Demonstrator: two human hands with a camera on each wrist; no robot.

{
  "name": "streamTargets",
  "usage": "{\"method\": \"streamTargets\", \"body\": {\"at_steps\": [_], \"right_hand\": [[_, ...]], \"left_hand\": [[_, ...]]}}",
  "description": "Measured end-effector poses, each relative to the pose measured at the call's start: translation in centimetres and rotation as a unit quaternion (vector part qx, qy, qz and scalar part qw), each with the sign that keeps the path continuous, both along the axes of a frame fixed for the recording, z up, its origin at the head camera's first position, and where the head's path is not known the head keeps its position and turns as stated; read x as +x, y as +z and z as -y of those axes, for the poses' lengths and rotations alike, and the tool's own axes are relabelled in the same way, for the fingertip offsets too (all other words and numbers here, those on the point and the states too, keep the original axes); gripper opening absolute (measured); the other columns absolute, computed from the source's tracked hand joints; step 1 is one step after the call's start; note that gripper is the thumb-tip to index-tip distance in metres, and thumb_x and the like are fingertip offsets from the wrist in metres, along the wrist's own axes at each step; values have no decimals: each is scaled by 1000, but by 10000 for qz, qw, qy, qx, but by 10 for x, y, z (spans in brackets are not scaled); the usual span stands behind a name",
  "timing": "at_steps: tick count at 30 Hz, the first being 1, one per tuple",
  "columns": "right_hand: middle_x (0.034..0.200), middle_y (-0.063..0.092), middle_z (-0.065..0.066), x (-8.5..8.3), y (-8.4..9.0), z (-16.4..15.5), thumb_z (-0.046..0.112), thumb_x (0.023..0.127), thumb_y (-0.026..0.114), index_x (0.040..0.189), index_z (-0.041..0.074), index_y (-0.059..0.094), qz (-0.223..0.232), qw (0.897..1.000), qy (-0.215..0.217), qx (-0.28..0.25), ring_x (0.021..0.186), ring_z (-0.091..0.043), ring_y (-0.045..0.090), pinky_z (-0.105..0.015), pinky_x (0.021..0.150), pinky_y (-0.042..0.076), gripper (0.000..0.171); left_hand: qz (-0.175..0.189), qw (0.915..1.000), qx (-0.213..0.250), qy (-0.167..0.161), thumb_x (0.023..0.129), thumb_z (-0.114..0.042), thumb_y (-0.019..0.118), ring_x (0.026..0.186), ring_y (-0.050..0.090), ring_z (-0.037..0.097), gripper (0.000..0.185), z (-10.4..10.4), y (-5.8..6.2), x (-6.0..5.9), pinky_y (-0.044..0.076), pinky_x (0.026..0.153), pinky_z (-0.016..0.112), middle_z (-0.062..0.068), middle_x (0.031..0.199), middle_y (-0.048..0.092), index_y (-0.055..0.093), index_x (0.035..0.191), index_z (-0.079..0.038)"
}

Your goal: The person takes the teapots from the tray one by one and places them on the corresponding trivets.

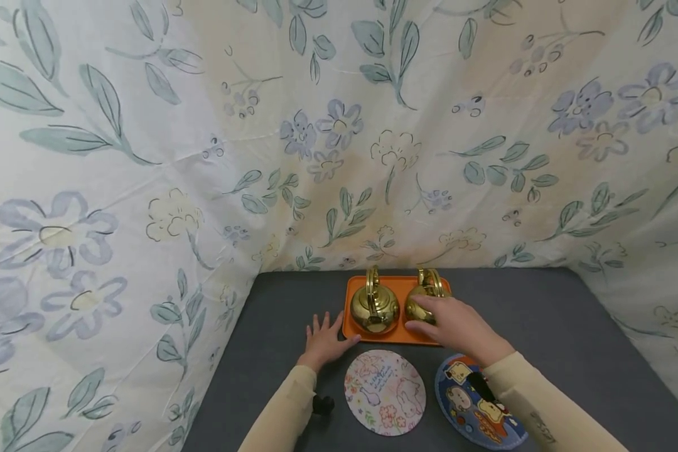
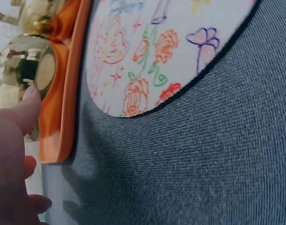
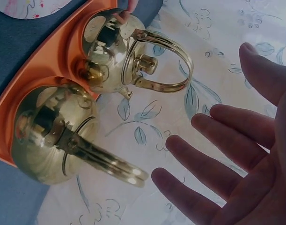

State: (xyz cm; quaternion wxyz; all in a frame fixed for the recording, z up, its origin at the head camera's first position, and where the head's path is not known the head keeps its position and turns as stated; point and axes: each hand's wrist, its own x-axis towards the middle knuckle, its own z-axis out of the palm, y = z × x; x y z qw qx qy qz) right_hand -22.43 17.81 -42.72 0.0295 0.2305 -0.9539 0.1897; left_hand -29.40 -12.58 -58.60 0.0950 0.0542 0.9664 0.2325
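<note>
- My right hand [image 1: 457,323] hovers over the right kettle [image 1: 424,301], fingers spread and nearly straight; it grips nothing. Wrist view confirms air between the fingers [image 3: 217,154] and the kettle's handle.
- That kettle sits just under and ahead of the palm, on the orange tray [image 1: 398,336], beside the left kettle [image 1: 375,306]. I judge the spread fits a reach for the round body or the handle on top.
- My left hand [image 1: 323,342] lies flat on the grey table [image 1: 548,326], fingers splayed, holding nothing; the thumb points at the tray's near-left corner. Probably steadying the tray, though contact is not clear from the head view.
- Left wrist view adds: the thumb [image 2: 25,110] is close against the tray edge, with the left kettle just beyond it.
- Two round mats lie on my side of the hands: a white one [image 1: 385,392] and a blue one [image 1: 477,408], the latter partly under my right sleeve.
</note>
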Motion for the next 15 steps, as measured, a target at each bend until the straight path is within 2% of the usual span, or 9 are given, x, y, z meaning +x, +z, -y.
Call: {"method": "streamTargets", "body": {"at_steps": [6, 15], "right_hand": [[130, 68, -13, -13, 0, 8, 49, 96, 64, 137, 6, 64, -212, 9998, 63, 24, 110, -31, 69, -51, 89, 56, 59], [126, 71, -12, -25, -1, 16, 49, 96, 65, 133, 6, 67, -207, 9998, -39, 44, 105, -30, 71, -51, 87, 57, 57]], "left_hand": [[34, 9999, 103, 120, 90, -72, 57, 151, 7, 56, 87, -2, -5, 0, 9, 119, 69, 25, 165, 22, 32, 160, -27], [83, 9998, 87, 144, 93, -67, 57, 151, 6, 55, 80, -1, -12, -1, 10, 119, 70, 23, 166, 21, 34, 160, -29]]}}
